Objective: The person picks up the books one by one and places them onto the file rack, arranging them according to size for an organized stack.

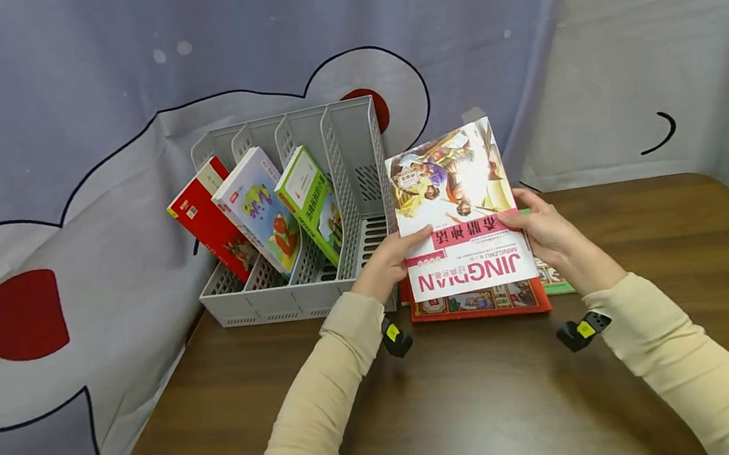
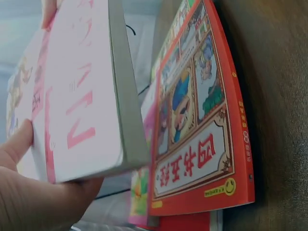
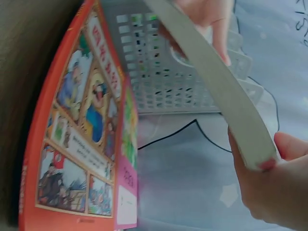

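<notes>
A white and pink book (image 1: 457,209) with a painted cover is held above a pile of books, its lettering upside down in the head view. My left hand (image 1: 387,261) grips its left edge, thumb on the cover. At the right edge my right hand (image 1: 551,236) pinches the same book, thumb on top and fingers behind. The left wrist view shows its page block (image 2: 127,91) edge-on, apart from the pile. Beneath lies a red-bordered book (image 1: 481,303), its illustrated cover partly hidden in the head view.
A grey file rack (image 1: 299,306) stands left of the pile. Red (image 1: 211,219), pale blue (image 1: 261,209) and green (image 1: 315,207) books lean in separate slots; the rightmost slot (image 1: 368,234) shows bare. A green-edged book (image 1: 556,282) pokes out from the pile on the brown table (image 1: 478,395).
</notes>
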`<state>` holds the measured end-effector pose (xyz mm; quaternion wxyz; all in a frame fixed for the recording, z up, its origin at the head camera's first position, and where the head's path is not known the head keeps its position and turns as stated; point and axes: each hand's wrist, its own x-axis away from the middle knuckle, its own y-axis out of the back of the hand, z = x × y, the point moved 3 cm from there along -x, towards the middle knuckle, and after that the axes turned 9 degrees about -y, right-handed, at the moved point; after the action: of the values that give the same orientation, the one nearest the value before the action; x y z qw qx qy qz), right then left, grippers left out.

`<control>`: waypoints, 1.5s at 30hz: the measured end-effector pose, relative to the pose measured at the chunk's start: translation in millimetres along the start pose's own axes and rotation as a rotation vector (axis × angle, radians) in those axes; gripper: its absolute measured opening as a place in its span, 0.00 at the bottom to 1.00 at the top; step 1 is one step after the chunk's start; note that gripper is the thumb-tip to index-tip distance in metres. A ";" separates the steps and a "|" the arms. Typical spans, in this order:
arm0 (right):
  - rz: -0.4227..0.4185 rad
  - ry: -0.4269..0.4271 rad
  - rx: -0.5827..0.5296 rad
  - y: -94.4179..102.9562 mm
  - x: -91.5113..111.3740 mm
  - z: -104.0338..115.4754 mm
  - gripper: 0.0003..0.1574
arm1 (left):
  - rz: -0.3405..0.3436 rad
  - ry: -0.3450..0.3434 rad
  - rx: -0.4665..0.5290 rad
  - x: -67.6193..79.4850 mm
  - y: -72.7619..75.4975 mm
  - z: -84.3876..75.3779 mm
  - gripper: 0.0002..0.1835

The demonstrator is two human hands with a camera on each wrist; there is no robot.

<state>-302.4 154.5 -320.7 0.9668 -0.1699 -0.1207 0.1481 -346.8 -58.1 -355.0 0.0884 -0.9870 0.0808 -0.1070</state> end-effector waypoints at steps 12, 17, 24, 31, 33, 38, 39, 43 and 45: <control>-0.047 0.005 0.112 5.8 2.2 -11.7 0.36 | -0.116 -0.269 -0.188 16.6 -4.3 -20.9 0.22; -0.177 0.131 0.330 2.8 11.2 0.2 0.43 | -0.139 -0.403 -0.265 29.0 -7.9 -33.4 0.22; -0.339 0.556 0.563 -19.7 35.3 23.9 0.37 | -0.125 -0.614 -0.451 42.4 -8.8 -45.8 0.20; -0.251 1.081 1.011 -62.1 56.0 43.1 0.38 | -0.129 -0.717 -0.768 54.2 -14.9 -61.0 0.17; -0.226 1.156 1.170 -71.9 57.9 48.0 0.39 | -0.132 -0.732 -0.899 59.1 -16.8 -66.6 0.17; -0.222 1.183 1.498 -90.3 57.4 57.1 0.39 | -0.101 -0.807 -1.208 72.4 -25.3 -79.2 0.15; -0.241 1.171 1.559 -93.1 57.3 57.5 0.38 | -0.090 -0.828 -1.257 75.0 -27.9 -80.5 0.14; -0.321 1.082 1.740 -103.6 56.6 54.3 0.33 | -0.045 -0.920 -1.429 86.3 -38.9 -80.7 0.11; -0.354 1.024 1.823 -107.9 56.4 51.0 0.29 | -0.034 -0.978 -1.507 92.1 -43.9 -78.6 0.09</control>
<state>-238.2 90.9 -224.5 0.6724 0.5972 0.4345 -0.0495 -269.5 -44.3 -252.8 -0.5595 -0.7196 0.0682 0.4055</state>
